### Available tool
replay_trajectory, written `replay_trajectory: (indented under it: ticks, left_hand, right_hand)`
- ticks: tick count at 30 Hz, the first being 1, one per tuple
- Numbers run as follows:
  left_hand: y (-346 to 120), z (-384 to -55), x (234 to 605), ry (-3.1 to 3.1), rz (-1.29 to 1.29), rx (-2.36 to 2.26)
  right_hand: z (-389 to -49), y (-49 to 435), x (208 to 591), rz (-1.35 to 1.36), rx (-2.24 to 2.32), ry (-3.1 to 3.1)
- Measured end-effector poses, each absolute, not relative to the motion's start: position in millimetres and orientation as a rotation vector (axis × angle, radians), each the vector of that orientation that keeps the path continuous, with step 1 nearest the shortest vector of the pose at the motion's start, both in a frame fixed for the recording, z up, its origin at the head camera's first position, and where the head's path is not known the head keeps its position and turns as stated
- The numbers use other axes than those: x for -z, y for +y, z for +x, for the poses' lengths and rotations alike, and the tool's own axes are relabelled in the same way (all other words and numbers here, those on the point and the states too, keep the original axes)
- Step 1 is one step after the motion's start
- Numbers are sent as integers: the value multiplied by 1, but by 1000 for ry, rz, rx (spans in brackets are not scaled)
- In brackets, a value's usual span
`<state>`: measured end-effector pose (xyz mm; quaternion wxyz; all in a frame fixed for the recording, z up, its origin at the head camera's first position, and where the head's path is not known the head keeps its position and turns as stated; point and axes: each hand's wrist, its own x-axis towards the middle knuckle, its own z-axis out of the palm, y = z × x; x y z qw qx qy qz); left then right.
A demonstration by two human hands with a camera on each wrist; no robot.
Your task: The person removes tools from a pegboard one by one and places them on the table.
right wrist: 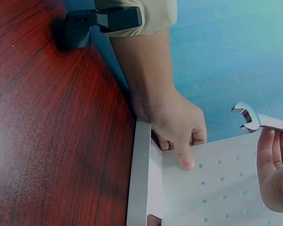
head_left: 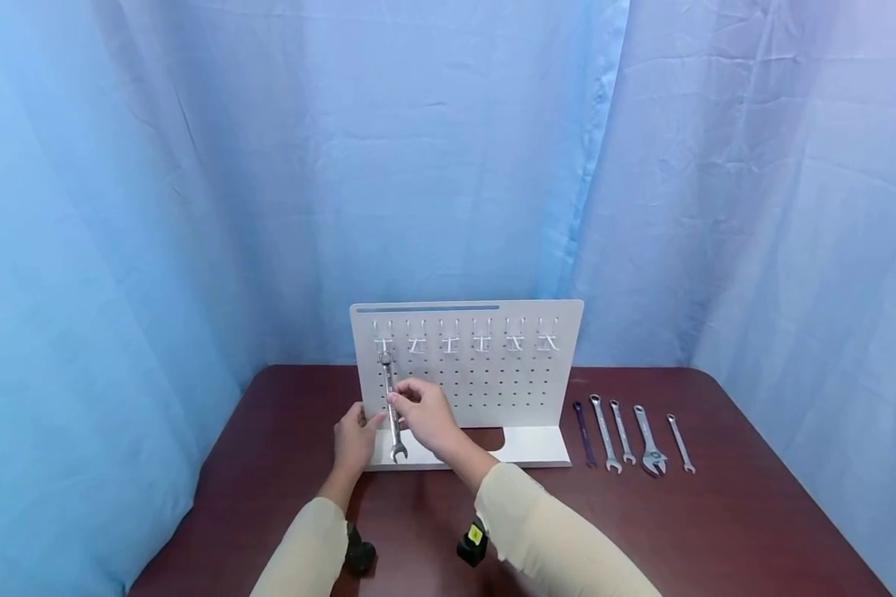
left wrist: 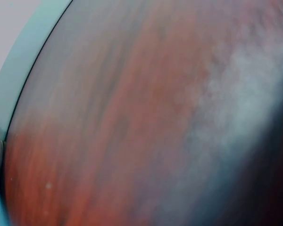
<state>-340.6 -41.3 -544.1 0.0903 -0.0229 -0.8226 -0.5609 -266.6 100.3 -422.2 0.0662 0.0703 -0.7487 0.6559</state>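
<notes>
In the head view, my right hand (head_left: 429,414) pinches a silver combination wrench (head_left: 391,398) by its shank, in front of the white pegboard (head_left: 508,414). The wrench stands nearly upright, ring end up and open end down. Its ring is just below the leftmost hook (head_left: 383,338); whether they touch I cannot tell. My left hand (head_left: 353,439) grips the pegboard's lower left edge. From the right wrist, the left thumb (right wrist: 187,163) lies on the board's front while the other fingers curl behind it. The left wrist view is blurred and shows mostly tabletop.
Right of the board, on the dark red table (head_left: 747,514), lie a dark purple wrench (head_left: 585,435), several silver combination wrenches (head_left: 605,433) and an adjustable wrench (head_left: 648,439). More hooks with white crosspieces line the board's top. Blue curtains (head_left: 433,166) hang behind the table.
</notes>
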Motion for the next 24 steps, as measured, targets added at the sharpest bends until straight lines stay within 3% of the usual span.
replay_trajectory:
  ticks: [15,24]
  left_hand:
    - [-42,-341,544,-2451,-71,1656]
    - [-39,-339,547,-2434,-58,1710]
  right_hand:
    - [-248,115,412,322,-1976,-2310]
    - [-219,167,422,289,-2100,-2349]
